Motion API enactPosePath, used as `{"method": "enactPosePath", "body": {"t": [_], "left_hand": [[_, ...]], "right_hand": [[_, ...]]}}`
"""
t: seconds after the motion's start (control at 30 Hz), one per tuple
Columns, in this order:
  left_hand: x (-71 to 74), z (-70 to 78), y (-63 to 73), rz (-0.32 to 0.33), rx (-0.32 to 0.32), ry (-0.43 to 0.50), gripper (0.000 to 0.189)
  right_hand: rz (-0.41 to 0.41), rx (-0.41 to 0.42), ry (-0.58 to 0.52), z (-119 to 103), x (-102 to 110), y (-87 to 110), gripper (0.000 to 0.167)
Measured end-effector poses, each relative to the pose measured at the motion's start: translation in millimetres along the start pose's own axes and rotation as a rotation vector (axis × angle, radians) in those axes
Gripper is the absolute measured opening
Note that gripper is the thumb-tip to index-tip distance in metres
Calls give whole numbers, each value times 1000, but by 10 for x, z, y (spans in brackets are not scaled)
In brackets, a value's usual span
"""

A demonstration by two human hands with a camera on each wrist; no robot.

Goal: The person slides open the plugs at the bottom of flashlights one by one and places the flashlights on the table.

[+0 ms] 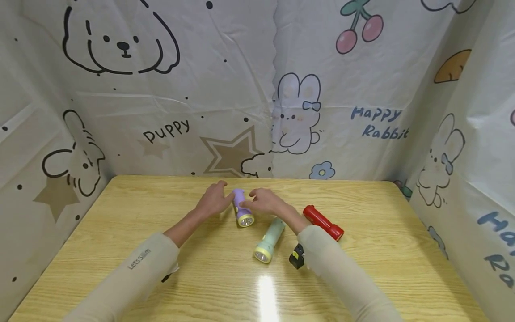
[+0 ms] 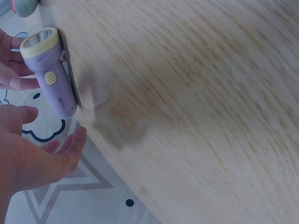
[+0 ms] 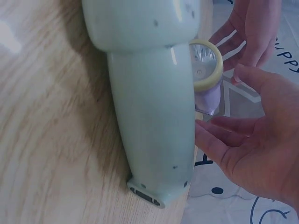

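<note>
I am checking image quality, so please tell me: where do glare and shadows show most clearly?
Head view: a bright glare strip on the yellowish wooden table, bottom centre; left wrist: soft-edged shadows right of the purple cylindrical plastic flashlight; right wrist: narrow highlights on the tapered mint-green plastic flashlight, shadow along its left side.

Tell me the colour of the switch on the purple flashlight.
The switch is pale yellow, seen best in the left wrist view.
</note>
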State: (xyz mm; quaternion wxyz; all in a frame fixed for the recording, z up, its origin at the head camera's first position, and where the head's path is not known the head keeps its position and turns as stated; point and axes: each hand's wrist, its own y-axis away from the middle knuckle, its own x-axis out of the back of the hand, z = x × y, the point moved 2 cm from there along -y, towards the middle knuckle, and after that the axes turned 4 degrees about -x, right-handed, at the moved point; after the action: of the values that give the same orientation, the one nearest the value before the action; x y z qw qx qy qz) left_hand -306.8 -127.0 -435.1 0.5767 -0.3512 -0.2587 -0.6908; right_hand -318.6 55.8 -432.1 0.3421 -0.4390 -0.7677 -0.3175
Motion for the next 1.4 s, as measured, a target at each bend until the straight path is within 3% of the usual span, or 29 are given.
{"method": "enactPosePath", "body": {"t": [0.83,1.4], "left_hand": [[-46,-20,-43,11,10,-22,56],[-69,-18,-74,12,-8,-28,54]], "right_hand": [[18,-3,-59,-59,-69,-15,65],[33,-4,-29,-123,-111,-24,62]]}}
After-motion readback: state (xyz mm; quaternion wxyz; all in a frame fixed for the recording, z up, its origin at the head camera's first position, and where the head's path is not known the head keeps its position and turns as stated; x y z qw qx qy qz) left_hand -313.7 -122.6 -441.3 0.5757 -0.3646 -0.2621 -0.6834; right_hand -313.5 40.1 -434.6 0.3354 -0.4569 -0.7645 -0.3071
